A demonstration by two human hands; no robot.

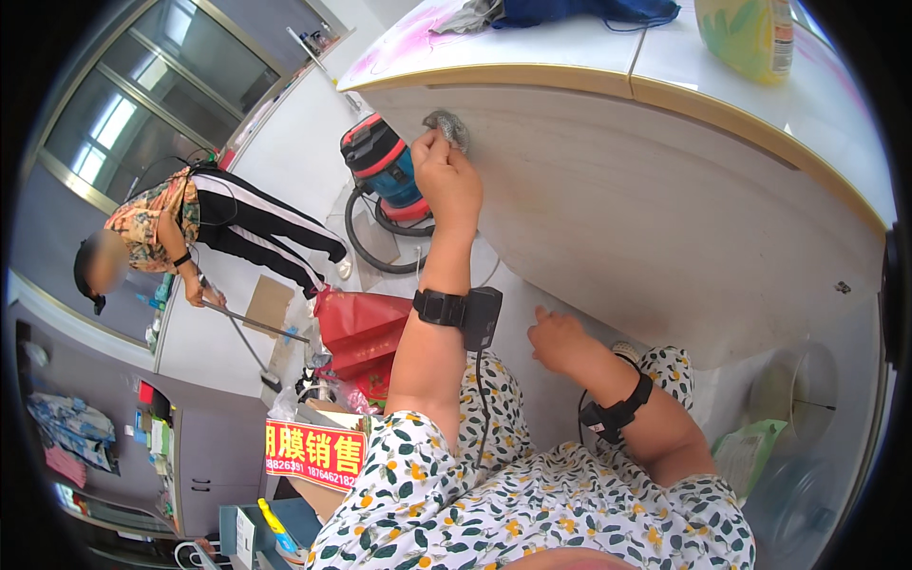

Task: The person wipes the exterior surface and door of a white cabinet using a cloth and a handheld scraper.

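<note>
My left hand pinches a grey steel wool scourer against the white front panel of a counter. Faint grey smudges mark the panel, around the scourer too. Lower down, my right hand hangs in front of the same panel, above my knees. Its fingers are partly curled and slightly apart, and nothing shows in it. Black straps with small boxes and cables sit on both my forearms.
A wet-dry vacuum cleaner with its black hose stands past my left hand. A red bag lies beside my left arm. Further left a person holds a long-handled broom. A yellow-green bottle and blue cloth rest on the countertop.
</note>
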